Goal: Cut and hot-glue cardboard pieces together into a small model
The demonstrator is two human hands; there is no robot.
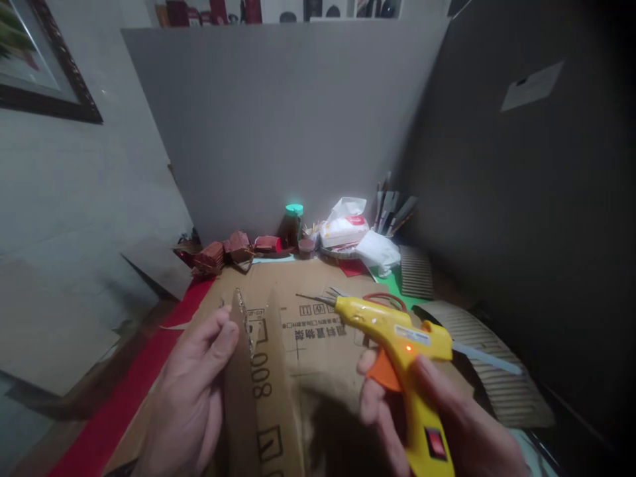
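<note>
Yellow and glossy, the glue gun (397, 338) sits lowest in view, its handle wrapped by the right hand (437, 424) with a finger on the orange trigger (382, 371). A small orange light glows on its side, a red rocker switch (436, 442) shows on the grip, a pale glue stick (484, 358) pokes out behind, and the thin metal nozzle points left above the printed cardboard sheet (318, 331). Just beside it the left hand (193, 391) pinches an upright cardboard strip (243, 371) between thumb and fingers; the strip's upper edge is ragged and it carries dark printed digits. Red-handled scissors (382, 299) lie behind the gun on the sheet. Corrugated cardboard pieces (477, 344) rest to the right. Farther back, against a grey board (298, 132), stand a green-capped jar (293, 225), a white packet (345, 228) and small red-brown boxes (223, 252)
</note>
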